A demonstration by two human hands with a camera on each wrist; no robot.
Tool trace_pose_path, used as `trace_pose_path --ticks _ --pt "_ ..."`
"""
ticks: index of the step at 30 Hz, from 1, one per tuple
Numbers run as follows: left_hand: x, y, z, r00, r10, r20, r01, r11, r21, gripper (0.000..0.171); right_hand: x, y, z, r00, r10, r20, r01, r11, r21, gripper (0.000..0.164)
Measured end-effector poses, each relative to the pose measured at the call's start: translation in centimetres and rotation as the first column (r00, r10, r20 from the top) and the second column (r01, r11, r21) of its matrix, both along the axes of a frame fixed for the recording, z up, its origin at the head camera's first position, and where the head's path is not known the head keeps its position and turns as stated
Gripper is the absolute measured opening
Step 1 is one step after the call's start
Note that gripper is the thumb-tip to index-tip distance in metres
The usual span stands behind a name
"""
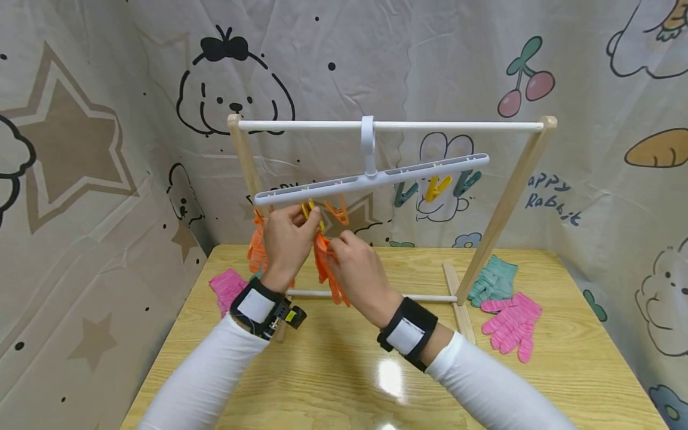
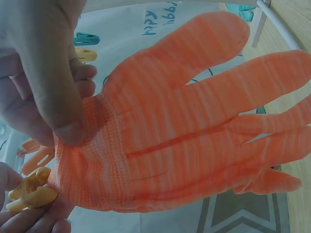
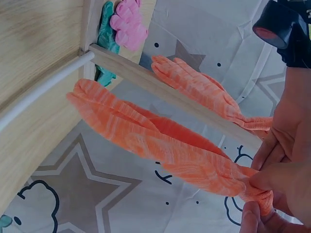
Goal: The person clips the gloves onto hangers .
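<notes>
My left hand (image 1: 290,242) pinches a yellow clothespin (image 2: 31,191) beneath the lower left part of a pale grey hanger (image 1: 344,184). The clothespin touches the cuff edge of an orange striped knit glove (image 2: 180,131). My right hand (image 1: 359,266) pinches that cuff between thumb and fingers, and the glove's fingers hang downward. Whether the clothespin's jaws are around the cuff is hard to tell. Left of my left hand, another orange glove (image 1: 257,246) hangs from the hanger's end. An orange clothespin (image 1: 337,211) dangles just right of the yellow one.
The hanger hooks over a white rod (image 1: 301,125) of a wooden rack (image 1: 505,209) and tilts down leftward. Teal clothespins (image 1: 405,194) and a yellow one (image 1: 438,188) hang at its right. On the table (image 1: 333,358) lie pink gloves (image 1: 513,322) (image 1: 228,288) and a teal glove (image 1: 493,279).
</notes>
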State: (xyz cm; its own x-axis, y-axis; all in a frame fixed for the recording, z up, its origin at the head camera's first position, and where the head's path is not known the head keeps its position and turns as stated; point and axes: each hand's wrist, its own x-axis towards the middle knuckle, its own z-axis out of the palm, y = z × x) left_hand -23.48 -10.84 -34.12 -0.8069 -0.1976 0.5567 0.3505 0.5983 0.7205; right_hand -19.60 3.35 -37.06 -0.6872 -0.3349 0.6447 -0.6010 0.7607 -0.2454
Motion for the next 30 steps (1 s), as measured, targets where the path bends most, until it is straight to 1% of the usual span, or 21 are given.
trace_pose_path --ticks 5,12,21,30 --pt "0.0 0.0 0.1 1.000 -0.007 -0.005 0.007 1.000 -0.009 0.039 0.0 -0.2 0.6 1.000 -0.019 0.002 0.019 1.000 0.013 0.010" --pt "0.0 -0.1 0.0 1.000 0.003 -0.015 -0.003 1.000 -0.019 0.035 0.1 -0.4 1.3 1.000 -0.007 0.001 0.007 1.000 0.014 0.010" --pt "0.0 0.1 0.1 1.000 0.006 -0.018 -0.006 1.000 -0.022 0.038 0.0 -0.6 1.9 0.997 -0.031 -0.065 0.032 0.999 0.024 0.011" --pt "0.0 0.1 0.2 1.000 0.000 -0.018 0.000 1.000 -0.027 0.039 0.2 -0.6 2.5 0.997 -0.030 -0.068 0.031 0.999 0.013 0.013"
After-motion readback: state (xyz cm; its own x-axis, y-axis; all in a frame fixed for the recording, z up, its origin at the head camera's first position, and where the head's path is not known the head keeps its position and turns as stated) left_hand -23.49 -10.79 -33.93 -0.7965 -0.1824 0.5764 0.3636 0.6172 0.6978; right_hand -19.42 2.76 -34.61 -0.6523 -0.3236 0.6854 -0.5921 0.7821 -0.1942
